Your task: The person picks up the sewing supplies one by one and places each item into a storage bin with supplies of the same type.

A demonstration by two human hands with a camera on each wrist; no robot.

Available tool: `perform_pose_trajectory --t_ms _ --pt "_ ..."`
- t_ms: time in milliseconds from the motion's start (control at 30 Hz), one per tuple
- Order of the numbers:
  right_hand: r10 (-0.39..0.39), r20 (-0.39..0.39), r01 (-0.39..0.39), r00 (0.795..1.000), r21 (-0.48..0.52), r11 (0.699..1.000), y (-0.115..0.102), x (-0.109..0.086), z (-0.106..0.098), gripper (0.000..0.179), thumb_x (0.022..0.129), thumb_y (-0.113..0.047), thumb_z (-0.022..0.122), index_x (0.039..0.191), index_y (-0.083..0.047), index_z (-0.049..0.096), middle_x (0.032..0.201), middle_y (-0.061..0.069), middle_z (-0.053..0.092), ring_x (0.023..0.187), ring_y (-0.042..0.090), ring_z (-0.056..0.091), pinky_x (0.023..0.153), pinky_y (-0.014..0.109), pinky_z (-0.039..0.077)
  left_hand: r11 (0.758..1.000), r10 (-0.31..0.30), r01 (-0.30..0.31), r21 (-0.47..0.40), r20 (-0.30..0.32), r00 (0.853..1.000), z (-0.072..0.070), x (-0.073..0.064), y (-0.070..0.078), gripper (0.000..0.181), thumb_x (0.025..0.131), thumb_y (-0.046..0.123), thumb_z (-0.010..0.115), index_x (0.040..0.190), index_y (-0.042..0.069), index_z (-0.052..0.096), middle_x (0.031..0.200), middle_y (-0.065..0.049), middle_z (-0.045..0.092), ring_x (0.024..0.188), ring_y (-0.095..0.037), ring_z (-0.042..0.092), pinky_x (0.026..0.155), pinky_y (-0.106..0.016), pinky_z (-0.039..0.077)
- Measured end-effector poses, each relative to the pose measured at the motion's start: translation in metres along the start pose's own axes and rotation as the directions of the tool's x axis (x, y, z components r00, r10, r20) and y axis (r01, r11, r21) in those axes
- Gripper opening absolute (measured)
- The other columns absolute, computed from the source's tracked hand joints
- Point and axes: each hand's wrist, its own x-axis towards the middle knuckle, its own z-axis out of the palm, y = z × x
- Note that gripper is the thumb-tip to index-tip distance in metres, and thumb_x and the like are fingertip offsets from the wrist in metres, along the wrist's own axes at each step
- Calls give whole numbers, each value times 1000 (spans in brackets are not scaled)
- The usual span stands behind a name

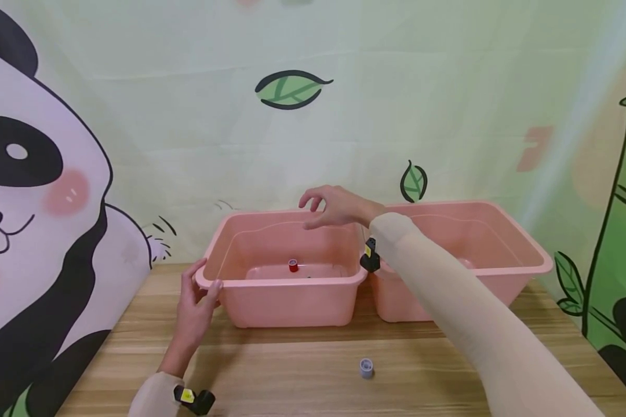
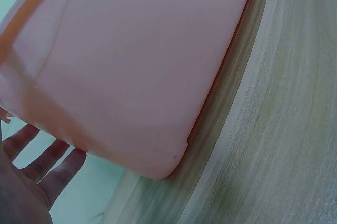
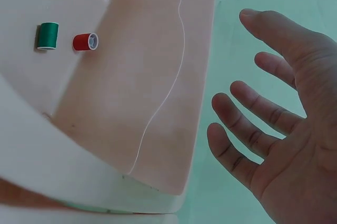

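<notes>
My left hand [image 1: 195, 307] holds the front left corner of the left pink plastic tub [image 1: 287, 304], thumb at the front rim and fingers along the left side. Its fingers [image 2: 63, 174] show against the tub's outer wall in the left wrist view. My right hand [image 1: 339, 207] hovers over the back of the same tub, fingers spread and loosely bent, holding nothing. Inside that tub lie a red thread spool [image 3: 85, 41] and a green thread spool [image 3: 48, 36]; the front wall mostly hides the green one in the head view.
A second pink tub [image 1: 511, 284] stands close on the right, partly covered by my right forearm. On the wooden table [image 1: 292, 370], a grey-blue thread spool [image 1: 366, 368] stands in front of the tubs. Behind hangs a pale green cloth [image 1: 188, 133] with a panda and leaves.
</notes>
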Motion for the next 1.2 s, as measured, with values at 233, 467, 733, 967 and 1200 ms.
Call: perform_pose_trajectory --t_ms 233,467,733,967,1200 --pt "-13 10 13 1000 -1 1000 -2 0 1 57 86 -44 82 135 -31 57 130 4 61 106 21 63 88 34 59 1000 16 -16 -10 -5 1000 0 0 0 60 106 26 59 157 26 29 155 -15 45 111 -17 57 81 -20 57" --pt "-5 21 4 1000 15 1000 -3 -3 2 60 84 -46 83 136 -35 56 128 -1 59 105 20 63 84 34 60 1000 20 -20 -18 -1 1000 1 -1 2 61 106 24 59 158 25 28 155 -16 45 111 -18 57 81 -20 56" --pt "-10 35 10 999 -5 1000 -1 -10 0 60 85 -47 82 137 -35 55 132 3 60 105 20 64 85 33 59 1000 4 -4 -4 -4 1000 1 0 0 61 106 30 59 158 28 28 156 -12 44 115 -20 55 82 -20 56" --pt "-47 36 47 998 3 999 -2 -19 0 62 86 -43 81 140 -35 52 129 1 60 105 18 65 83 32 60 1000 3 -3 -6 5 1000 1 -1 0 63 105 32 59 159 30 25 158 -11 42 118 -25 53 83 -20 56" --pt "-89 69 89 994 -2 996 -6 -32 -5 69 86 -44 82 146 -35 48 130 2 60 107 20 65 80 30 60 1000 -7 7 -13 21 1000 0 0 0 67 105 36 59 160 32 23 161 -11 38 121 -26 51 84 -20 55"
